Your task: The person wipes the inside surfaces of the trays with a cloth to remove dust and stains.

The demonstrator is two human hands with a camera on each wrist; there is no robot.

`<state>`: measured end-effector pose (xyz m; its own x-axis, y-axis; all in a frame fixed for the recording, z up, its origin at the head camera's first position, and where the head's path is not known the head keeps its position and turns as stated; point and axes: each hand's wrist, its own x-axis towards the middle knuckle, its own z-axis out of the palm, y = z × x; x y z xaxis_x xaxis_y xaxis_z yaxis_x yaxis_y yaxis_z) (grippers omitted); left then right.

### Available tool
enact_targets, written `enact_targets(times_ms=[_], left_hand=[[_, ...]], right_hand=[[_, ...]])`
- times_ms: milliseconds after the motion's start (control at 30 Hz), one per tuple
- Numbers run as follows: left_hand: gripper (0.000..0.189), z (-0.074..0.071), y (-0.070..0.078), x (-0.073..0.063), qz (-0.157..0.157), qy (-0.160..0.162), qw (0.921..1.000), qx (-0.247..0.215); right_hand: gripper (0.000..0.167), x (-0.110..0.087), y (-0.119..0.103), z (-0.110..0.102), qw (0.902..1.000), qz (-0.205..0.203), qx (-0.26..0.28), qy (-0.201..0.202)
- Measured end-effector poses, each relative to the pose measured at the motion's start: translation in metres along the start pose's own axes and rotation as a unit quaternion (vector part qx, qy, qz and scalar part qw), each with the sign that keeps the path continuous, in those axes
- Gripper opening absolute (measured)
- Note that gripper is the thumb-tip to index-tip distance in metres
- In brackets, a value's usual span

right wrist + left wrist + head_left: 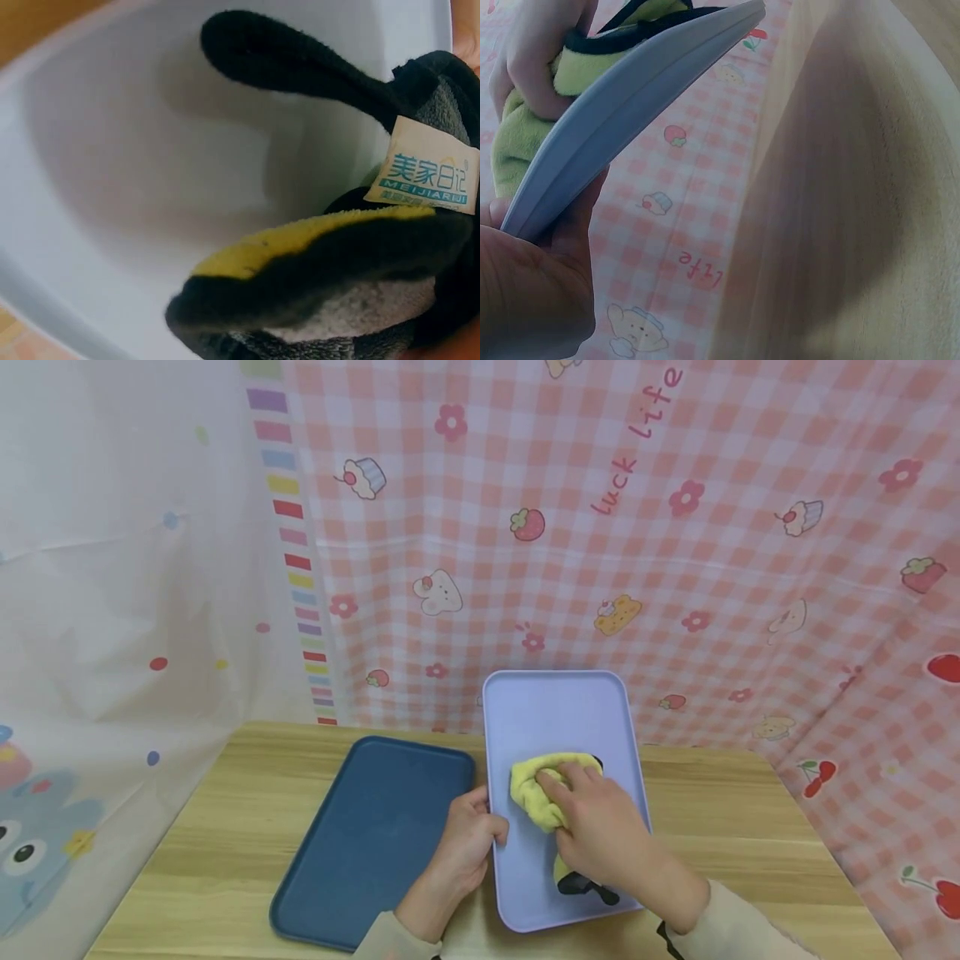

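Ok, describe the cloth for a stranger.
Above the wooden table, beside the blue tray, the left hand holds a lilac tray. Against its face, under the right hand, is the cloth: bunched, fuzzy, yellow-green with black edging, unlike the smooth, plain trays.

Homelike nook with wooden table and cartoon-printed gingham cloth

Blue tray, table, seemingly cloth backdrop
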<state>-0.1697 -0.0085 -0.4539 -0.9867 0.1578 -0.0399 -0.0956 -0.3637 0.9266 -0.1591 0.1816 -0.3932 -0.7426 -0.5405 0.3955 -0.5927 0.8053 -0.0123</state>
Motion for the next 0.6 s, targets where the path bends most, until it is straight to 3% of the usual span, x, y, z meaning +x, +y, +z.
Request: enact_targets(times_ms=[600], left_hand=[[0.076, -0.001, -0.004, 0.004, 0.001, 0.027, 0.9996, 0.012]], right_hand=[[0.064, -0.028, -0.005, -0.004, 0.9954, -0.084, 0.015, -0.044]])
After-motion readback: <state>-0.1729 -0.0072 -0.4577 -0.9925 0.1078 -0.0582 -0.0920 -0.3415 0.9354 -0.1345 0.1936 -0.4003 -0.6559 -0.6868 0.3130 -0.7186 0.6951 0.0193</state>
